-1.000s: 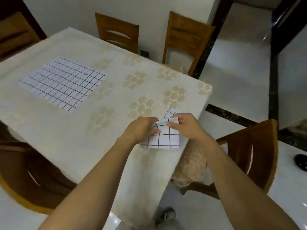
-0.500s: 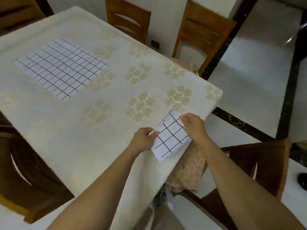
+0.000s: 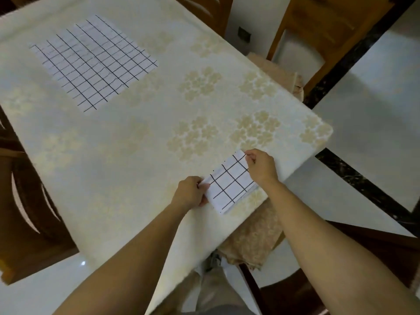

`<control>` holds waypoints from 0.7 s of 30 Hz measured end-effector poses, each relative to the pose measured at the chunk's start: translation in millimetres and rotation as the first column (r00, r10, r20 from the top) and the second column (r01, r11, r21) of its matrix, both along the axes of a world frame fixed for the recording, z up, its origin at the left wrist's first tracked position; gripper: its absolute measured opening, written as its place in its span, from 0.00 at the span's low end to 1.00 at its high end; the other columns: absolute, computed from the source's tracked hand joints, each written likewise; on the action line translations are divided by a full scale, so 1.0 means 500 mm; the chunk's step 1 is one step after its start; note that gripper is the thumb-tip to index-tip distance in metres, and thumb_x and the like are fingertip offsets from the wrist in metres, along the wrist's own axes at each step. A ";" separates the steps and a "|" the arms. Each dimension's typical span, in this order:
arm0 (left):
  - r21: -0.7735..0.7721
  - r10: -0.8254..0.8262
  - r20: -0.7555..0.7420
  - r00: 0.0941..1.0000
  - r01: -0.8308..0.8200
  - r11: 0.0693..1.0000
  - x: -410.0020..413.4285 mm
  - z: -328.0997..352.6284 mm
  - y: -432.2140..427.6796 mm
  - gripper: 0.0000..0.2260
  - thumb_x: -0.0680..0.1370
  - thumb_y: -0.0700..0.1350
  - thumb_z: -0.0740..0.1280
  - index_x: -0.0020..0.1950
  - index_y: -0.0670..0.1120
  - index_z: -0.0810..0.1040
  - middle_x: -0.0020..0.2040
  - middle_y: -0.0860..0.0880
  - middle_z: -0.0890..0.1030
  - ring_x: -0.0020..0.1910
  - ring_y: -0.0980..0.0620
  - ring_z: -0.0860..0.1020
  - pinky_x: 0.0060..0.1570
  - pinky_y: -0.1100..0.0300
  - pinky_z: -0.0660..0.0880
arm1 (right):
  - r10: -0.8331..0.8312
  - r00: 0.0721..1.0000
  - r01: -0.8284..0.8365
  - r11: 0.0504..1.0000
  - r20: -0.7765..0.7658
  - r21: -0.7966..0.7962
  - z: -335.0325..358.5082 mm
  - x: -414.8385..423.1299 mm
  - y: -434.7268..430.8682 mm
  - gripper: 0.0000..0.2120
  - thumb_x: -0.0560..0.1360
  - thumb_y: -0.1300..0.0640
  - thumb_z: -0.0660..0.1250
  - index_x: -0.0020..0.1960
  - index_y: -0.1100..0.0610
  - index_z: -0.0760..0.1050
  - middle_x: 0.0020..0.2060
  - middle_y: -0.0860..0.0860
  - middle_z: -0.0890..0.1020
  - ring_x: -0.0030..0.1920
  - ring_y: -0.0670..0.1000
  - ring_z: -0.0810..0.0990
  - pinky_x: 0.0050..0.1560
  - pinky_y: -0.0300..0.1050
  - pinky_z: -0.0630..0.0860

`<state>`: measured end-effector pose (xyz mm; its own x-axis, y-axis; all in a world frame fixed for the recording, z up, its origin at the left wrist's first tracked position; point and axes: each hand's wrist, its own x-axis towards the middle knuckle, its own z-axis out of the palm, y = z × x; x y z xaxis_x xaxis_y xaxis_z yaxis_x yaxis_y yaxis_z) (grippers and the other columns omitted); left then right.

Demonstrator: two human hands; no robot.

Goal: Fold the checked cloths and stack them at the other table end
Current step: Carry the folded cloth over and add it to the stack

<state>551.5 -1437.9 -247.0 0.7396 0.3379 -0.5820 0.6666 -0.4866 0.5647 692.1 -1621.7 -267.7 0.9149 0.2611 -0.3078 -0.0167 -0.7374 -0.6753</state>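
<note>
A small folded white cloth with black checks (image 3: 229, 185) lies flat on the table (image 3: 127, 160) near its right front edge. My left hand (image 3: 189, 193) pinches its near-left corner. My right hand (image 3: 261, 165) pinches its far-right corner. A second checked cloth (image 3: 91, 62) lies spread out flat at the far left of the table, away from both hands.
The table carries a cream cloth with pale flower patterns. Wooden chairs stand around it: two at the far side (image 3: 318, 30), one at the left (image 3: 29, 189), one with a beige cushion (image 3: 256, 237) under the near right edge. A glossy white floor (image 3: 375, 98) lies to the right.
The folded cloth went from being handled between both hands to lying flat on the table, turned diagonally. Both hands now hold opposite corners. The camera has moved closer over the table.
</note>
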 end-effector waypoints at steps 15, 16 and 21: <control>0.507 -0.161 0.295 0.942 -0.012 0.862 0.001 -0.025 -0.039 0.11 0.75 0.44 0.70 0.52 0.40 0.73 0.46 0.44 0.74 0.42 0.43 0.72 0.39 0.49 0.71 | 0.187 0.825 -0.118 0.980 0.534 -0.161 -0.034 -0.041 0.011 0.17 0.76 0.65 0.69 0.64 0.57 0.77 0.58 0.55 0.79 0.58 0.56 0.76 0.60 0.52 0.75; 0.582 -0.300 0.349 0.888 0.046 0.812 0.005 -0.028 -0.058 0.09 0.74 0.42 0.70 0.52 0.41 0.75 0.45 0.44 0.75 0.42 0.42 0.73 0.38 0.49 0.71 | 0.266 0.784 -0.226 0.964 0.561 -0.141 -0.032 -0.053 0.023 0.17 0.76 0.67 0.68 0.63 0.58 0.78 0.58 0.55 0.81 0.59 0.56 0.77 0.61 0.51 0.75; 0.515 -0.508 0.274 0.817 0.321 0.795 -0.004 -0.098 -0.135 0.20 0.81 0.43 0.64 0.69 0.35 0.72 0.66 0.37 0.76 0.67 0.36 0.74 0.65 0.42 0.74 | 0.434 0.840 -0.436 0.897 0.327 -0.070 -0.077 -0.097 0.034 0.21 0.76 0.68 0.67 0.68 0.60 0.75 0.66 0.57 0.78 0.69 0.57 0.74 0.68 0.56 0.72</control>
